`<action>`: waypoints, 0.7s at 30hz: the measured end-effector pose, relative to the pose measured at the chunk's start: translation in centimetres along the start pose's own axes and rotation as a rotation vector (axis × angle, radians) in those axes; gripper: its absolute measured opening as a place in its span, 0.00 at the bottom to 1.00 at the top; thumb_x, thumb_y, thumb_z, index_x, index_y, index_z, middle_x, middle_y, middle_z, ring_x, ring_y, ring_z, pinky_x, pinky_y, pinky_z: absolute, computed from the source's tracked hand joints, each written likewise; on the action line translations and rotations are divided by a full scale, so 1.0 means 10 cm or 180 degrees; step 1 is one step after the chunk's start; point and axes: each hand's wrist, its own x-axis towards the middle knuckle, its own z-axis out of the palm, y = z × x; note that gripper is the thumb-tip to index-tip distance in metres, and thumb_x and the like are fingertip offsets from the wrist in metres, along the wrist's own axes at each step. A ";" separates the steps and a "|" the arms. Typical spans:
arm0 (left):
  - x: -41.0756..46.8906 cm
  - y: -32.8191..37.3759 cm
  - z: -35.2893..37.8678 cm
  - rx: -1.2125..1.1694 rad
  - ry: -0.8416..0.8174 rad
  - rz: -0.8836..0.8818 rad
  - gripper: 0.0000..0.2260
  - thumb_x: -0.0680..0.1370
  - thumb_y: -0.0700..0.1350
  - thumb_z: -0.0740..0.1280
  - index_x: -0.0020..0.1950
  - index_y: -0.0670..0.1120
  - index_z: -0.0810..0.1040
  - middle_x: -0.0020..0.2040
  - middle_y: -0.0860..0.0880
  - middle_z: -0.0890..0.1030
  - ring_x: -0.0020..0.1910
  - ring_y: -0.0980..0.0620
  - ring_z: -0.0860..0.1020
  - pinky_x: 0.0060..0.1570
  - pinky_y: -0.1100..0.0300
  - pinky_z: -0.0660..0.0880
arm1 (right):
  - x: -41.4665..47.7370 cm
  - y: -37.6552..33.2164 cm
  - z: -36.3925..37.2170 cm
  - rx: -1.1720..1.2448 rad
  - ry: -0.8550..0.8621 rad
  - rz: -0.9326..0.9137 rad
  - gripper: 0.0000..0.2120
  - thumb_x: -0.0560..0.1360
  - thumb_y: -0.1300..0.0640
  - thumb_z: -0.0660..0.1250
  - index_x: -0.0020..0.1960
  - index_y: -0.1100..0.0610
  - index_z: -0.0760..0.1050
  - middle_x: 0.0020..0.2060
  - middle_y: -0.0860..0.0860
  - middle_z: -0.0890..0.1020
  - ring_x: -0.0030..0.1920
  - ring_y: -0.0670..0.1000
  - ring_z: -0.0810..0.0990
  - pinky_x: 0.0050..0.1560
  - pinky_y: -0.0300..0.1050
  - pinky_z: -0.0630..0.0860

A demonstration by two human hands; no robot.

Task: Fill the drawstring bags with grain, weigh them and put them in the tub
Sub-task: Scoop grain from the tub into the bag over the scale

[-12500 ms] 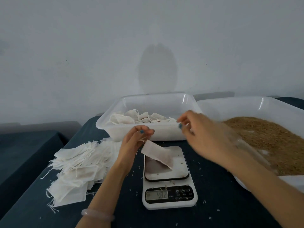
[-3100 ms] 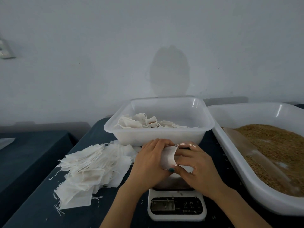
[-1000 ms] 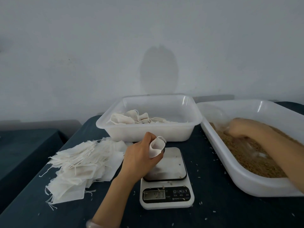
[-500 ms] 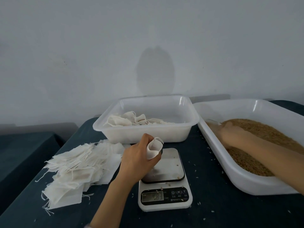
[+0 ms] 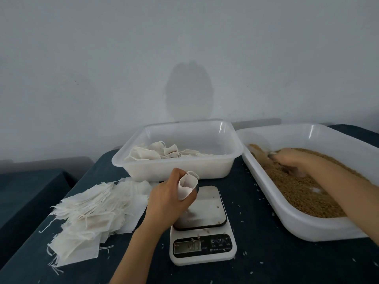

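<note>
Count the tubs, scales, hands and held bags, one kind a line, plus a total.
Tubs: 2, the bag tub and the grain tub
Scale: 1
Hands: 2, left hand and right hand
Held bag: 1, in the left hand
Total: 6

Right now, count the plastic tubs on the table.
2. The bag tub sits behind the scale; the grain tub lies on the right. None seems hidden.

open bag (image 5: 187, 186): white, mouth up, held over scale (image 5: 202, 232) | empty bags (image 5: 96, 214): flat heap, bench (image 5: 256, 263) left | filled bags (image 5: 160, 153): in tub (image 5: 178, 171), left side | grain (image 5: 303, 189): brown, in right tray (image 5: 297, 226)
</note>
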 end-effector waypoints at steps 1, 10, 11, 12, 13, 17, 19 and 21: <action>0.00 0.00 0.00 -0.0092 -0.0011 -0.0035 0.13 0.74 0.58 0.69 0.51 0.59 0.65 0.37 0.58 0.79 0.36 0.58 0.78 0.36 0.54 0.76 | 0.03 0.02 -0.01 0.0184 0.0055 0.0015 0.23 0.83 0.53 0.60 0.72 0.67 0.64 0.67 0.63 0.71 0.64 0.62 0.73 0.63 0.52 0.71; 0.01 0.00 -0.01 -0.0770 -0.0093 -0.0356 0.13 0.69 0.62 0.67 0.48 0.58 0.69 0.41 0.63 0.79 0.37 0.58 0.78 0.36 0.53 0.77 | 0.06 -0.01 -0.27 -0.0901 0.1138 -0.0622 0.07 0.82 0.57 0.57 0.53 0.57 0.73 0.43 0.55 0.78 0.42 0.57 0.77 0.45 0.50 0.74; 0.01 0.00 -0.01 -0.0784 -0.0111 -0.0361 0.13 0.69 0.61 0.67 0.48 0.59 0.69 0.42 0.63 0.79 0.38 0.58 0.78 0.36 0.53 0.77 | 0.04 -0.03 -0.28 -0.0874 0.1182 -0.0712 0.07 0.82 0.55 0.57 0.57 0.55 0.73 0.47 0.55 0.79 0.46 0.57 0.78 0.50 0.53 0.75; 0.01 0.00 -0.01 -0.0793 -0.0126 -0.0364 0.12 0.70 0.61 0.68 0.48 0.59 0.69 0.42 0.63 0.79 0.38 0.58 0.78 0.36 0.54 0.77 | 0.02 -0.05 -0.29 -0.0832 0.1207 -0.0804 0.09 0.83 0.54 0.57 0.61 0.53 0.72 0.51 0.55 0.79 0.50 0.58 0.78 0.54 0.56 0.75; 0.02 0.00 -0.01 -0.0797 -0.0136 -0.0369 0.12 0.71 0.59 0.68 0.48 0.59 0.69 0.42 0.63 0.79 0.38 0.58 0.78 0.36 0.55 0.77 | -0.01 -0.09 -0.30 -0.0756 0.1223 -0.0927 0.12 0.83 0.54 0.57 0.64 0.52 0.71 0.56 0.55 0.79 0.54 0.59 0.77 0.57 0.58 0.74; 0.03 0.00 -0.03 -0.0817 -0.0136 -0.0432 0.13 0.70 0.60 0.69 0.48 0.58 0.69 0.41 0.61 0.80 0.37 0.58 0.78 0.34 0.58 0.76 | -0.18 -0.23 -0.29 -0.0428 0.1051 -0.1658 0.13 0.83 0.55 0.59 0.67 0.51 0.71 0.61 0.52 0.79 0.61 0.57 0.76 0.63 0.62 0.71; 0.03 0.00 -0.03 -0.0804 -0.0144 -0.0443 0.14 0.69 0.61 0.69 0.49 0.59 0.69 0.42 0.61 0.80 0.38 0.59 0.79 0.34 0.60 0.76 | -0.32 -0.32 -0.22 -0.0401 0.0783 -0.2064 0.14 0.82 0.57 0.60 0.66 0.51 0.73 0.62 0.50 0.79 0.63 0.54 0.75 0.65 0.62 0.69; 0.03 -0.01 -0.04 -0.0745 -0.0160 -0.0466 0.14 0.70 0.60 0.69 0.49 0.59 0.69 0.42 0.62 0.80 0.38 0.59 0.79 0.35 0.58 0.78 | -0.43 -0.38 -0.13 -0.0365 0.0463 -0.2415 0.14 0.81 0.59 0.61 0.65 0.50 0.74 0.62 0.47 0.78 0.64 0.51 0.75 0.67 0.58 0.70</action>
